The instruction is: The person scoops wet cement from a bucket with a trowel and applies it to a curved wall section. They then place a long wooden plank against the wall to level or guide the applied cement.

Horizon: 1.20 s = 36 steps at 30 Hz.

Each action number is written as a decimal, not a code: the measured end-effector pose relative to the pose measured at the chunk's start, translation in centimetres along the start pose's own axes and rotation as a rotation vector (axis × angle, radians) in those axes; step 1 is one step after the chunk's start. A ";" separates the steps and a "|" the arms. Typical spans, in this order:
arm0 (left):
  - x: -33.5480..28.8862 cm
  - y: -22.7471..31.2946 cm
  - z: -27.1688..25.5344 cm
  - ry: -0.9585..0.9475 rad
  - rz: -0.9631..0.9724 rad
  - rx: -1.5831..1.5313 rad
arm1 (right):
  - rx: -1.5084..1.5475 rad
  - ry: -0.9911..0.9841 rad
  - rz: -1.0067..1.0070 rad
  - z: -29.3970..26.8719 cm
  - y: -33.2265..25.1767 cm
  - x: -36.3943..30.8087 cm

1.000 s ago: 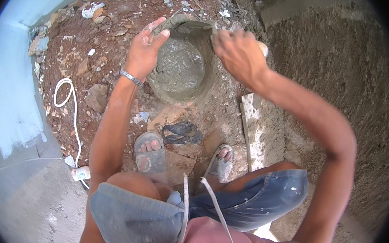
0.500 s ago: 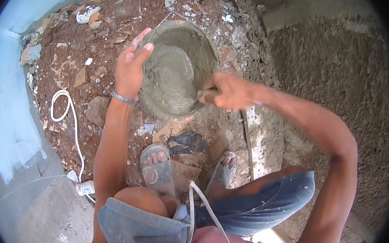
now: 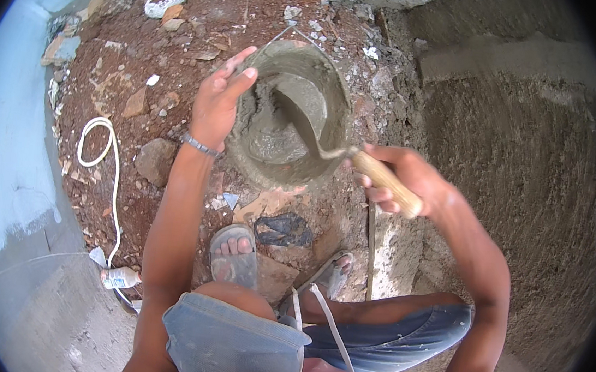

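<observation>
- The right hand had its fingers clamped around the wooden handle of a trowel, the handle's butt sticking out past them toward the body.
- Ahead and left of those fingers, the trowel's bent metal neck led to its blade, which was tilted inside the bucket at the mortar; how deep it sat could not be told.
- The left hand lay at the bucket's left rim, thumb and fingers apart; how firmly they pressed could not be told.
- Between the two sets of fingers stood the bucket, its inner wall coated grey, with wet mortar in its bottom.
- Just ahead of the left fingertips rose the bucket's thin wire handle.
- Behind the left fingers, a metal band circled the wrist.
- Nearer the body than both hands' fingers, a crumpled black scrap lay on the ground, with the sandalled feet beyond it.
- Below the right fingers stretched a pale, splattered board.
- Well left of the left fingers lay a looped white cable, a small bottle near its lower end.
- Farthest left of them stood a blue-painted wall.
</observation>
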<state>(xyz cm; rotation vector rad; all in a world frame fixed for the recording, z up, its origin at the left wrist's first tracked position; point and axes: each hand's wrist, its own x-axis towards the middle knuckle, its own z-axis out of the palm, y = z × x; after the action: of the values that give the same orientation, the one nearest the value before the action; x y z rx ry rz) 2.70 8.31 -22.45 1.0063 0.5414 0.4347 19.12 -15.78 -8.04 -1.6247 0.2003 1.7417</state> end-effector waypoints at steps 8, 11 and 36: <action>-0.2 0.7 0.5 0.014 0.030 0.196 | -2.450 0.447 -1.014 5.7 -6.3 -1.3; -0.4 1.0 1.0 0.058 0.028 0.115 | -2.884 0.455 -0.651 7.7 -6.3 2.7; -1.3 -1.0 -2.8 0.189 0.067 -0.113 | 0.567 -0.255 -0.120 3.3 3.3 8.0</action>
<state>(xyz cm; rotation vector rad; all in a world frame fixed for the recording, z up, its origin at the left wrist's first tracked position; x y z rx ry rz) 0.09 8.96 -24.24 0.8813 0.6465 0.6176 15.10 -13.12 -15.92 -0.9803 0.4212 1.5930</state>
